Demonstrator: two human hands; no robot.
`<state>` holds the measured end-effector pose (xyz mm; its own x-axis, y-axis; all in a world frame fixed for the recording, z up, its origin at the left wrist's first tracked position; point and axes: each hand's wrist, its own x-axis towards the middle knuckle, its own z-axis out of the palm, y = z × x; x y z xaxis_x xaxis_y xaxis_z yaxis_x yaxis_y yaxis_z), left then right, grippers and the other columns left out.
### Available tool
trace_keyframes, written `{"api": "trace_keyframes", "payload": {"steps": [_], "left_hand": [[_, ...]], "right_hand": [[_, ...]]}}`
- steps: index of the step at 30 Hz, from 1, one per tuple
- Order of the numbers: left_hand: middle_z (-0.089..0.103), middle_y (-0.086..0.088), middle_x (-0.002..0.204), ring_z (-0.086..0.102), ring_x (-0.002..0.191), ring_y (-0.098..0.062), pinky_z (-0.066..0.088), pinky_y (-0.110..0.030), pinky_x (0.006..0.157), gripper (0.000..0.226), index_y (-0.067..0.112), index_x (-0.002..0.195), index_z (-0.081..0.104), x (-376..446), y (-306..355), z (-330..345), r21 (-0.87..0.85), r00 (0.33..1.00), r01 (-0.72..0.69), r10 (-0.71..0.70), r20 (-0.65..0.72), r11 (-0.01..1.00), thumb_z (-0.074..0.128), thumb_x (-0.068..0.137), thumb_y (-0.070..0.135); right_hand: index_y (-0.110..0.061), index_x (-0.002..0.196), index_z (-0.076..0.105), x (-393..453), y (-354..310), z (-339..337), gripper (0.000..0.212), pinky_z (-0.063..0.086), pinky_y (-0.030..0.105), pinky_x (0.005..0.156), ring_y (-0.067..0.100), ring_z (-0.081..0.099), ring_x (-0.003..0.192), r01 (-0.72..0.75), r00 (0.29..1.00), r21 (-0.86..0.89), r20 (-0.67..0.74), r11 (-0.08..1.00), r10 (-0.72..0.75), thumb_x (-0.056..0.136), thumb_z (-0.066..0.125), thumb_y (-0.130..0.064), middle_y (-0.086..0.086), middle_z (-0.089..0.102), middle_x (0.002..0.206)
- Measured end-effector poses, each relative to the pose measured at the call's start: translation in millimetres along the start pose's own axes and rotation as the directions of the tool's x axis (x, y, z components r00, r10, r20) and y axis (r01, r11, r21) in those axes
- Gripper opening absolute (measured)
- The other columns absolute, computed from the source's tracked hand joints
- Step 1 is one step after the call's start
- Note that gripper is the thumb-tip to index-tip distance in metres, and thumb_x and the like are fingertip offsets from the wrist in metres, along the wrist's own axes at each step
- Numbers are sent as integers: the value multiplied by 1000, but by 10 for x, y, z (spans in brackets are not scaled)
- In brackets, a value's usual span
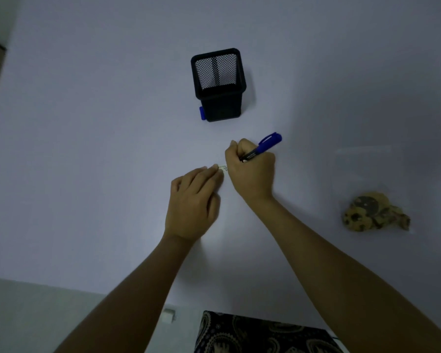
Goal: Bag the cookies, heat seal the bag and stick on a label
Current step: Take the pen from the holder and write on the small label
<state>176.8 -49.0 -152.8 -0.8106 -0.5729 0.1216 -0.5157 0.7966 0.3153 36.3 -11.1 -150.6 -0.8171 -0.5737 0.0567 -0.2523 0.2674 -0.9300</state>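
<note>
My right hand (251,169) grips a blue marker (265,145), its tip pointing down at a small white label (224,169) on the white table (99,161). The fingertips of my left hand (192,202) press on the label's left end; most of the label is hidden between the two hands. To the right lies a clear plastic bag (369,174) with chocolate-chip cookies (374,212) bunched at its near end.
A black mesh pen holder (218,85) stands behind the hands, with a blue cap (202,113) beside its left base. The table's near edge runs along the bottom, above a patterned cloth (260,335) and a small white object (168,314).
</note>
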Motion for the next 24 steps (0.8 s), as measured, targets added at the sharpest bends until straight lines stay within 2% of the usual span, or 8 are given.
{"api": "trace_keyframes", "payload": {"steps": [4, 7, 10, 16, 18, 24], "left_hand": [[65, -4, 126, 55, 119, -22, 37, -35, 96, 39, 12, 124, 63, 55, 48, 26, -10, 1000, -5, 5, 10, 1000, 49, 88, 19], [65, -3, 127, 54, 119, -21, 36, -34, 95, 39, 13, 124, 63, 50, 45, 24, -5, 1000, -9, 9, 10, 1000, 51, 87, 18], [65, -3, 127, 55, 119, -20, 37, -35, 95, 39, 13, 124, 62, -28, -46, -11, 19, 1000, 22, -22, -3, 1000, 53, 86, 16], [65, -4, 127, 56, 118, -21, 37, -34, 95, 39, 12, 124, 62, 9, -3, -3, 2, 1000, 6, -6, 12, 1000, 50, 87, 19], [65, -4, 126, 56, 118, -21, 37, -35, 95, 39, 12, 123, 63, 9, -7, 5, 4, 1000, 4, -4, 1, 1000, 51, 87, 18], [65, -4, 126, 56, 117, -21, 41, -38, 92, 38, 11, 122, 63, 8, -2, 25, -1, 1000, -8, 8, -24, 1000, 54, 85, 16]], "right_hand": [[-5, 58, 44, 39, 38, -58, 37, 35, 15, 42, 9, 42, 40, 8, 1000, 3, 7, 1000, -8, 89, 61, -16, -1, 43, 45], [-10, 64, 49, 52, 2, -78, 30, 41, 16, 43, 9, 47, 44, 16, 1000, 24, 19, 1000, -16, 88, 64, -19, -8, 47, 49], [-11, 66, 50, -12, -55, 26, 29, 43, 14, 46, 11, 51, 48, 14, 998, 69, 64, 998, -19, 87, 67, -21, -9, 49, 51], [-14, 61, 46, 10, -2, -2, 33, 41, 9, 51, 6, 49, 45, 51, 999, 41, 3, 998, -51, 85, 70, -18, -16, 43, 49], [-12, 62, 46, 9, 7, 1, 33, 40, 10, 49, 9, 47, 45, 34, 999, 47, -18, 998, -33, 86, 68, -16, -14, 43, 49], [-3, 63, 45, 24, 10, -9, 29, 37, 11, 45, 11, 44, 47, -12, 999, 45, -47, 999, 14, 86, 62, -6, 8, 45, 51]]}}
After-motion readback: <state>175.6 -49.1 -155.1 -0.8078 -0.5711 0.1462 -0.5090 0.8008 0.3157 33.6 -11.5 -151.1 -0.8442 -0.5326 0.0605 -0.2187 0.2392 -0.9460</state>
